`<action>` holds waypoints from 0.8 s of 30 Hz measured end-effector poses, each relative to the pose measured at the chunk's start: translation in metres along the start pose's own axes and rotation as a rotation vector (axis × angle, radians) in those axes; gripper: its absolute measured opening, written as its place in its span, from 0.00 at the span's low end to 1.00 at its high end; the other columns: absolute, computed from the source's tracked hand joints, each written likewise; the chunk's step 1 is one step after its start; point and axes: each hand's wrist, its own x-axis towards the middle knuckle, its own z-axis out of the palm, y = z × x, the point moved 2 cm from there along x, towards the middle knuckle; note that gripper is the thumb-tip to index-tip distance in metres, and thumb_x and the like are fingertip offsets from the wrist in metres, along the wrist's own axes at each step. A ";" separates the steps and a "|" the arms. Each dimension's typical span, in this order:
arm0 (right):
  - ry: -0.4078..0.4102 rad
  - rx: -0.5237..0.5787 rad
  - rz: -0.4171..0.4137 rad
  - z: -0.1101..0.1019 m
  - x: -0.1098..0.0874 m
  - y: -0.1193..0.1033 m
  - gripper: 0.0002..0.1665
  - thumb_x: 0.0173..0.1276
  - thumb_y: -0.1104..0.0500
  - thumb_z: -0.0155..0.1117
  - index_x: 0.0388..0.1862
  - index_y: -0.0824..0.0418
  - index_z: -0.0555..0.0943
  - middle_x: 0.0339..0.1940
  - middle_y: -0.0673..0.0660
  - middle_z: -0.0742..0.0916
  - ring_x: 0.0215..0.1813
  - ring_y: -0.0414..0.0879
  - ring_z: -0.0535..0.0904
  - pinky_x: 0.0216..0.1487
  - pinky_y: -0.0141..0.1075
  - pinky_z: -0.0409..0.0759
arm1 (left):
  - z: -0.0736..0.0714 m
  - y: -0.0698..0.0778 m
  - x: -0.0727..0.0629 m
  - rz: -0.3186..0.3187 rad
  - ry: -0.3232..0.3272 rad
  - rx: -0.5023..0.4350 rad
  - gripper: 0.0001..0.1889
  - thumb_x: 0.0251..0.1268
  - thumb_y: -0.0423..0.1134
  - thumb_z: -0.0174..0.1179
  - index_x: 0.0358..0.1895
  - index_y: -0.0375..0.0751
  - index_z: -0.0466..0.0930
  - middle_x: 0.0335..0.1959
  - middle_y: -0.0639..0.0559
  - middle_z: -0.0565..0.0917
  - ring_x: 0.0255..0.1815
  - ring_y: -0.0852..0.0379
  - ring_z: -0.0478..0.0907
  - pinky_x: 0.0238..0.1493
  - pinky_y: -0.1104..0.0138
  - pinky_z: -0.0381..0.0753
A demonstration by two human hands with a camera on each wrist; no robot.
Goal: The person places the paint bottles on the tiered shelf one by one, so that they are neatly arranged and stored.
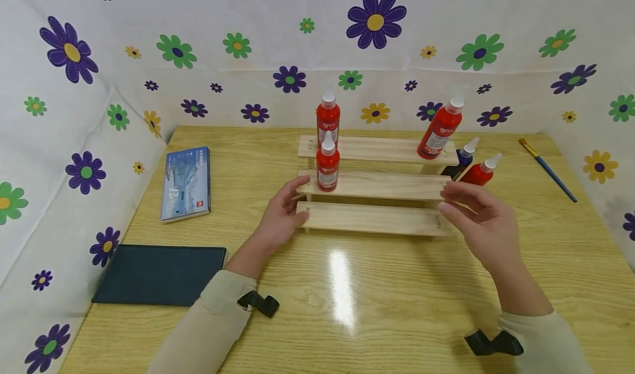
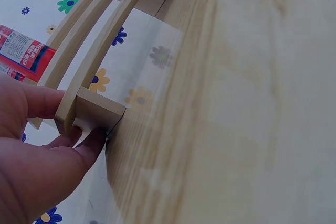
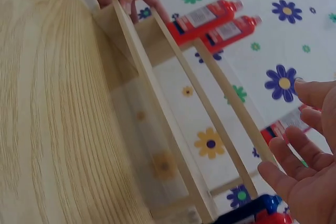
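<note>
A three-step wooden rack (image 1: 377,217) stands on the table. My left hand (image 1: 284,217) grips its left end, and in the left wrist view the thumb and fingers wrap the end of the lowest step (image 2: 100,109). My right hand (image 1: 482,225) is beside the rack's right end with nothing in it; its fingers are loosely bent and spread in the right wrist view. One red paint bottle (image 1: 327,167) is upright on the middle step at the left. Two more are on the top step, a left red bottle (image 1: 328,118) and a right red bottle (image 1: 440,131).
Behind the right end of the rack, a dark blue bottle (image 1: 465,155) and another red bottle (image 1: 480,173) show partly. A paintbrush (image 1: 548,170) lies farther right. On the left are a blue box (image 1: 186,184) and a dark flat pad (image 1: 159,275). Flowered cloth (image 1: 317,49) surrounds the table.
</note>
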 end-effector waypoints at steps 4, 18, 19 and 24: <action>0.065 -0.004 0.024 -0.016 -0.002 0.006 0.21 0.65 0.75 0.66 0.58 0.74 0.79 0.51 0.58 0.86 0.54 0.47 0.81 0.52 0.27 0.77 | 0.000 0.001 0.000 -0.004 0.000 0.004 0.39 0.61 0.12 0.55 0.73 0.49 0.68 0.70 0.46 0.69 0.67 0.47 0.69 0.68 0.56 0.65; 0.282 -0.014 0.197 -0.067 0.008 0.027 0.21 0.65 0.67 0.71 0.58 0.65 0.83 0.47 0.51 0.87 0.49 0.40 0.82 0.45 0.22 0.77 | -0.002 -0.002 0.000 0.005 -0.003 0.012 0.39 0.61 0.13 0.55 0.73 0.49 0.68 0.71 0.48 0.68 0.67 0.47 0.69 0.69 0.56 0.63; 0.298 -0.028 0.217 -0.070 0.009 0.029 0.21 0.65 0.66 0.71 0.58 0.65 0.83 0.47 0.50 0.87 0.49 0.40 0.81 0.45 0.22 0.77 | -0.002 -0.002 0.000 0.004 -0.004 0.011 0.39 0.61 0.13 0.55 0.73 0.49 0.68 0.71 0.48 0.68 0.67 0.47 0.69 0.69 0.56 0.63; 0.328 -0.116 0.279 -0.079 0.022 0.037 0.24 0.65 0.60 0.73 0.59 0.62 0.83 0.49 0.48 0.86 0.49 0.38 0.81 0.44 0.20 0.76 | -0.002 -0.001 0.000 -0.005 -0.001 0.013 0.38 0.62 0.13 0.56 0.73 0.50 0.68 0.71 0.48 0.68 0.67 0.48 0.69 0.69 0.57 0.62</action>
